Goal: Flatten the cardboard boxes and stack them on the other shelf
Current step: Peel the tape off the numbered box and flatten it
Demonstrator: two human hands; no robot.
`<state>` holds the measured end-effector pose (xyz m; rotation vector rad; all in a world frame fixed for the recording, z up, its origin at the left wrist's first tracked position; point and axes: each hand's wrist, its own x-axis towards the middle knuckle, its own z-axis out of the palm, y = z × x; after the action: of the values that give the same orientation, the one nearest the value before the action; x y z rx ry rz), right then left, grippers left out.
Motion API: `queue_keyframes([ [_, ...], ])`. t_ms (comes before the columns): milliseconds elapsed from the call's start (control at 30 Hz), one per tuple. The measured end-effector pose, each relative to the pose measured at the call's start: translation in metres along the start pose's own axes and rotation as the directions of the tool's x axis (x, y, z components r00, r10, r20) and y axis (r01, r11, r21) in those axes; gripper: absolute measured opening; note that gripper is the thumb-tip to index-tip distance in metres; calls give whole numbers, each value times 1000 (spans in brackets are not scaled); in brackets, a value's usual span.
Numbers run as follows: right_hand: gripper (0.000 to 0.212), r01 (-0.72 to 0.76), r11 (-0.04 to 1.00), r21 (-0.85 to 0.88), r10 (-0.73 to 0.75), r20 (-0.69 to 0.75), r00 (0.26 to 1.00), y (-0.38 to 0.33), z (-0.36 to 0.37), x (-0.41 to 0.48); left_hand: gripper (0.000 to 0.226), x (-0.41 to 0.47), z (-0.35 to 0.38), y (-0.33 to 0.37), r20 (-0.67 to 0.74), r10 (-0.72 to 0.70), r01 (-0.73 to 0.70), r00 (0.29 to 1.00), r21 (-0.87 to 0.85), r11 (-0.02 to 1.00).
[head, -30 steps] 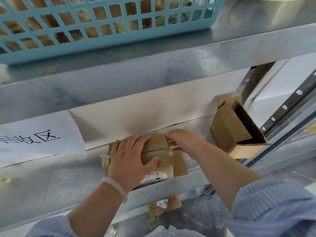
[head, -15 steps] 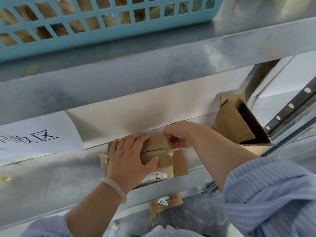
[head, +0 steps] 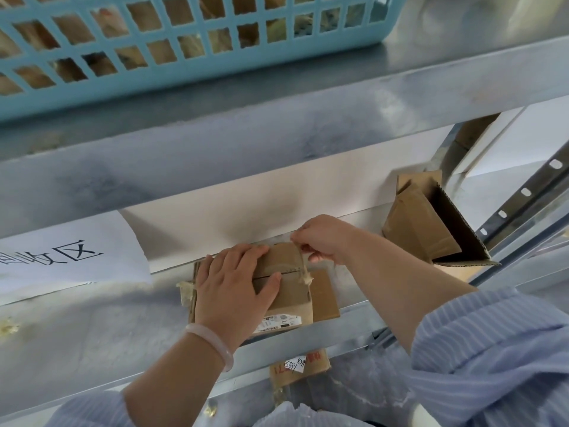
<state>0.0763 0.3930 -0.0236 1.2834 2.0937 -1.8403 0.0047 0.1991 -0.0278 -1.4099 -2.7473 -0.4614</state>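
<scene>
A small taped cardboard box (head: 289, 291) with a white label sits on the metal shelf (head: 92, 328), on top of a flat piece of cardboard (head: 323, 291). My left hand (head: 234, 285) lies flat on the box's top and presses it down. At the box's far right corner my right hand (head: 323, 238) pinches a strip of clear tape (head: 303, 269) that is peeling off the box. An open empty cardboard box (head: 431, 223) lies tilted on its side to the right on the same shelf.
A blue plastic basket (head: 184, 57) with brown things inside stands on the shelf above. A white paper sign (head: 67, 257) hangs at the left. Another labelled cardboard piece (head: 298, 365) shows on the level below. A perforated metal upright (head: 523, 195) stands at the right.
My right hand has curled up and lifted away from the box's right edge, pulling the tape strip up. My left hand has stayed flat on the box.
</scene>
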Motion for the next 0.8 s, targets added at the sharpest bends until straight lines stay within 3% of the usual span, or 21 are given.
queue_keyframes([
  [133, 14, 220, 958, 184, -196, -141, 970, 22, -7, -16, 54, 1, 2, -1, -6, 4, -4, 1000, -2, 1000],
  [233, 14, 301, 891, 341, -255, -174, 951, 30, -7, -28, 54, 1, 1, -1, -12, 12, -12, 1000, 0, 1000],
  [433, 4, 141, 754, 642, -111, -88, 990, 32, -3, -37, 55, 1, 0, -1, 0, 18, -18, 1000, 1, 1000],
  [567, 12, 180, 874, 451, -85, -224, 971, 38, 11, -37, 54, 1, -1, -1, 3, 19, -19, 1000, -1, 1000],
  [700, 20, 306, 940, 153, -220, -417, 882, 43, 17, -40, 55, 0, -1, -1, 11, 19, -19, 1000, 9, 1000],
  [800, 12, 297, 954, -41, -284, -441, 851, 44, 16, -42, 55, 0, -1, -1, 13, 21, -21, 1000, 7, 1000],
])
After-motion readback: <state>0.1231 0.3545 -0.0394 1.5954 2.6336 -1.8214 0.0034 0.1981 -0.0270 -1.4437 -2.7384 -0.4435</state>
